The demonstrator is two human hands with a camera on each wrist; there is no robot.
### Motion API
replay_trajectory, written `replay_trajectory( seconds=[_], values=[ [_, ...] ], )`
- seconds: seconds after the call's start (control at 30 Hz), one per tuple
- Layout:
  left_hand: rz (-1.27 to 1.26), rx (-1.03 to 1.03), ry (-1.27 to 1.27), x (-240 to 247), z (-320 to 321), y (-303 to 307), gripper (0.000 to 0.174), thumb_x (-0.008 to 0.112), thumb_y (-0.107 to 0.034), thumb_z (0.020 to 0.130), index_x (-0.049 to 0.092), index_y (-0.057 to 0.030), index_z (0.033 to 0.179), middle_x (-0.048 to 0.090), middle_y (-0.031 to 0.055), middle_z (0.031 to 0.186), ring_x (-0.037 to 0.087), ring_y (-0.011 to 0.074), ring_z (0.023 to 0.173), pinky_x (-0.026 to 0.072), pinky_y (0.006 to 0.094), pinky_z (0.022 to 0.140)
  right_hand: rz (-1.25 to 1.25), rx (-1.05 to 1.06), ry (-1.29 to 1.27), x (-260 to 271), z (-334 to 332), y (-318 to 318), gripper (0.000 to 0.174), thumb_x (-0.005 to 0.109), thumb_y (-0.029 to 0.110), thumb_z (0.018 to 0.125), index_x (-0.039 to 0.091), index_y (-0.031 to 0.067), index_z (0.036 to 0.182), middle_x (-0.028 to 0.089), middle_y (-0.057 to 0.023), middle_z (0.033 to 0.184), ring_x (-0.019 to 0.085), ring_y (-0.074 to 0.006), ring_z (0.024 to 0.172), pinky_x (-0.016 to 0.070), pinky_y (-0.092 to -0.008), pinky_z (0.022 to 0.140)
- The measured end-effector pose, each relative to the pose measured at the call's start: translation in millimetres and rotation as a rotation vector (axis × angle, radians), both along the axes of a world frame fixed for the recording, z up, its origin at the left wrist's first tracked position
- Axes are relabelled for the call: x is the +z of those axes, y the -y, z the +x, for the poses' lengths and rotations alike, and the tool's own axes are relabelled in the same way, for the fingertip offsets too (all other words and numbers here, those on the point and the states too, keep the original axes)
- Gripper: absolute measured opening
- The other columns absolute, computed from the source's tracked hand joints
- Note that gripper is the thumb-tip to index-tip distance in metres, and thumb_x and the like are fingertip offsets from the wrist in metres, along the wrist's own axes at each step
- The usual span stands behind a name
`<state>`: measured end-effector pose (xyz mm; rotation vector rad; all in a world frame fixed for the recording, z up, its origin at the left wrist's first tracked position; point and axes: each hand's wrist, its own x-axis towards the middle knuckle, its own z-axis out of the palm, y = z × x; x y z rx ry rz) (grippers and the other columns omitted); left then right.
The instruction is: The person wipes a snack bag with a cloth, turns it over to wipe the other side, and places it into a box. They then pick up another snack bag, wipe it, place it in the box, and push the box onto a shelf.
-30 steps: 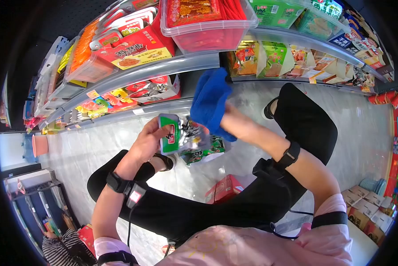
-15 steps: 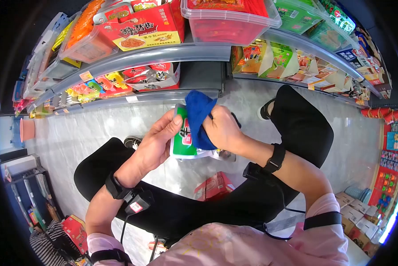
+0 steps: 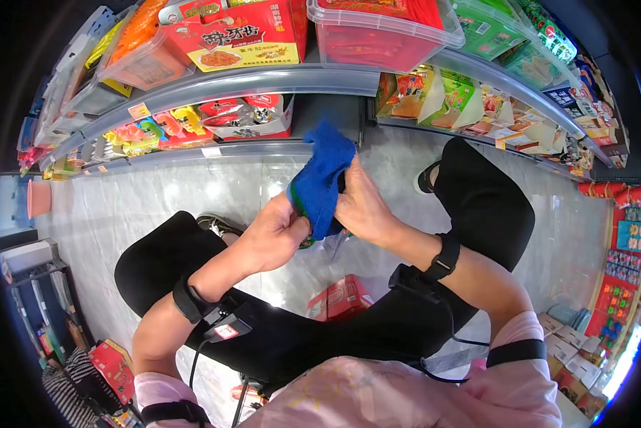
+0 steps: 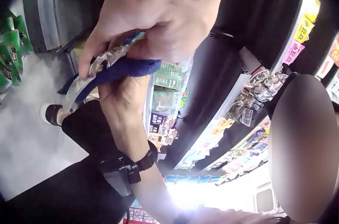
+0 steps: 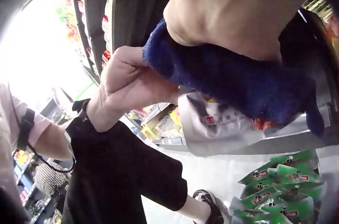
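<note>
A silver-backed snack packet (image 5: 212, 131) is held in front of the knees, mostly covered by a blue cloth (image 3: 324, 178) in the head view. My left hand (image 3: 272, 234) pinches the packet's left edge between thumb and fingers, with the cloth against the thumb. With my right hand (image 3: 367, 203) I grip the cloth and press it against the packet. The left wrist view shows the packet's crinkled edge (image 4: 100, 66) beside the cloth. Below the hands, several green packets (image 5: 280, 192) lie together in the right wrist view.
Shelves stand ahead, carrying a red snack box (image 3: 238, 43), a clear plastic tub (image 3: 384, 39) and bagged snacks (image 3: 160, 128). A red box (image 3: 340, 298) sits on the floor between the legs. Cartons (image 3: 566, 342) are stacked at the right, and a person in a striped top (image 3: 70, 385) is at lower left.
The right hand has brought the cloth from over the floor packets onto the held packet. The cloth now hides most of the packet's green front, and the left hand has moved right with it.
</note>
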<state>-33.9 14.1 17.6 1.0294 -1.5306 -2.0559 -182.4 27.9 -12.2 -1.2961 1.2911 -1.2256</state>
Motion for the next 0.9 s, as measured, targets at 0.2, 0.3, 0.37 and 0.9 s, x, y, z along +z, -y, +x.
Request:
replay_trajectory(
  seconds=[0.2,0.3,0.37,0.9],
  values=[
    [0.047,-0.134,0.020,0,-3,-4,0.028,0.047,0.001,0.080,0.045,-0.0049,0.107,0.049,0.0000,0.088,0.044,0.0073,0.079,0.0384,0.0233,0.070,0.321,-0.150,0.264,-5,-7,6,0.020,0.047,0.018,0.081,0.052,-0.0010,0.085,0.055,-0.0067,0.067,0.052,-0.0135,0.061,0.0413,-0.0289,0.056],
    [0.017,-0.186,0.017,1,-2,-3,0.026,0.046,0.001,0.080,0.046,-0.0042,0.105,0.050,0.0000,0.090,0.045,0.0065,0.081,0.0384,0.0235,0.071,0.292,-0.262,0.328,-13,-11,6,0.025,0.044,0.018,0.084,0.054,0.0001,0.070,0.052,-0.0014,0.060,0.044,-0.0077,0.052,0.0366,-0.0260,0.048],
    [0.014,-0.171,0.009,5,-2,-2,0.025,0.047,0.001,0.080,0.047,-0.0036,0.105,0.051,-0.0001,0.090,0.045,0.0059,0.080,0.0386,0.0230,0.070,0.378,-0.259,0.468,-8,-12,8,0.026,0.042,0.018,0.085,0.054,0.0008,0.071,0.050,0.0015,0.060,0.044,-0.0050,0.054,0.0360,-0.0231,0.048],
    [0.169,0.525,-0.244,23,11,30,0.030,0.048,-0.005,0.082,0.043,-0.0021,0.111,0.053,0.0117,0.104,0.054,0.0224,0.091,0.0475,0.0376,0.074,0.188,-0.022,0.284,25,-31,23,0.042,0.066,0.016,0.067,0.045,-0.0039,0.099,0.057,-0.0097,0.079,0.053,-0.0107,0.073,0.0428,-0.0240,0.066]
  ],
)
